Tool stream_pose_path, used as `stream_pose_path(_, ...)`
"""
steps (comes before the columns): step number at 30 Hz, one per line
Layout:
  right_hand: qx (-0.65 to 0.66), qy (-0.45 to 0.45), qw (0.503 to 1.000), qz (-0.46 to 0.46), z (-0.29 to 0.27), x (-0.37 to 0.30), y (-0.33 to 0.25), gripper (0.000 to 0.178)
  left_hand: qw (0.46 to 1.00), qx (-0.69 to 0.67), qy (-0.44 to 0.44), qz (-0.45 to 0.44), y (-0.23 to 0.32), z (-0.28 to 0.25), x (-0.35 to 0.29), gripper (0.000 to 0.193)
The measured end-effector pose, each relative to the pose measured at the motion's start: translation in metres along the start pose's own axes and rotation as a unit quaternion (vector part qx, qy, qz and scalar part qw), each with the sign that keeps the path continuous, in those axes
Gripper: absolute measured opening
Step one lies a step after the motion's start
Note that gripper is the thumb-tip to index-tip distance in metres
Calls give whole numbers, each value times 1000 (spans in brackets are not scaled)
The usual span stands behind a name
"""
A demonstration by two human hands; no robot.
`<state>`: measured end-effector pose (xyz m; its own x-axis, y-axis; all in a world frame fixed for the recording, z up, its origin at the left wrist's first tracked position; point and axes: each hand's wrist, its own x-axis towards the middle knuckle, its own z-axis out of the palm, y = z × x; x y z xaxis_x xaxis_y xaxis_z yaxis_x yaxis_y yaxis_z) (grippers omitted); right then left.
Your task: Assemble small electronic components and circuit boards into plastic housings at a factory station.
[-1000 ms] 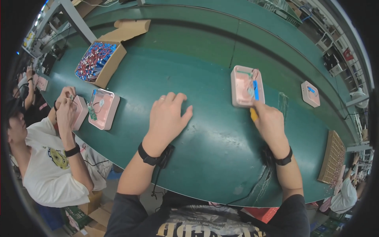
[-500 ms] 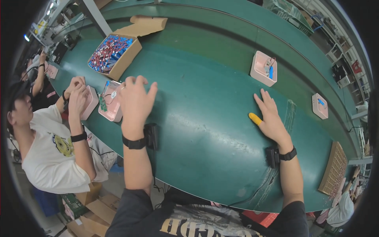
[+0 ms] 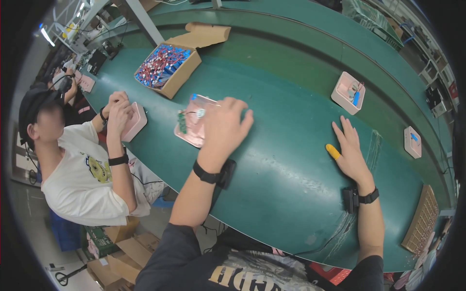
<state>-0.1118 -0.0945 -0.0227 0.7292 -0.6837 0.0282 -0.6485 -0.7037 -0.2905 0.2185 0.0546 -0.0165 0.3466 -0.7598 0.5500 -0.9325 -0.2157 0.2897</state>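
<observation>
My left hand (image 3: 224,128) is at the right side of a pink plastic tray (image 3: 187,137), its fingers curled over the rim and the thumb sticking out to the right. Inside that tray lie a green circuit board (image 3: 182,123), a white round piece and a bit of blue near the far corner; the hand hides the tray's right part. Farther right, my right hand (image 3: 350,154) rests on the green table with its fingers apart, holding nothing. A yellow finger cot (image 3: 333,152) covers its thumb.
At the far left stands a cardboard box (image 3: 180,77) of blue parts with red wires. Two pink trays (image 3: 347,104) (image 3: 413,149) with blue parts sit at the right. A co-worker (image 3: 82,177) on the left handles another pink tray (image 3: 138,127). A gridded brown tray (image 3: 420,220) lies far right.
My left hand and the pink tray under it have moved to the right, away from the co-worker. The whole view has shifted; my right hand stays resting open on the table.
</observation>
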Motion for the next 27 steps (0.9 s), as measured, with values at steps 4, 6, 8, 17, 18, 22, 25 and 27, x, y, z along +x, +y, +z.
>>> stream_pose_path(4,3,4,1000,-1,0,1,3,66,984,-136,-40,106,41,-2,-12,12)
stream_pose_path(6,13,-1,1000,-9,-1,5,1,67,955,-237,-48,172,53,-4,-17,11)
stream_pose_path(8,15,-1,1000,-5,0,2,0,68,940,-269,-38,207,60,-8,-19,11)
stream_pose_path(17,25,-3,1000,0,6,-1,3,69,994,-98,9,43,19,-17,0,15)
stream_pose_path(18,33,1,999,-2,5,0,3,68,992,-117,-35,25,17,-12,-3,16)
stream_pose_path(22,33,10,999,-35,-2,0,2,60,972,-191,-136,-9,25,-2,-6,20)
stream_pose_path(25,132,-20,989,-68,-11,-3,-5,53,950,-267,-160,-5,38,4,-12,21)
stream_pose_path(27,335,-75,933,-105,-17,-3,-16,47,933,-312,-164,67,40,14,-18,22)
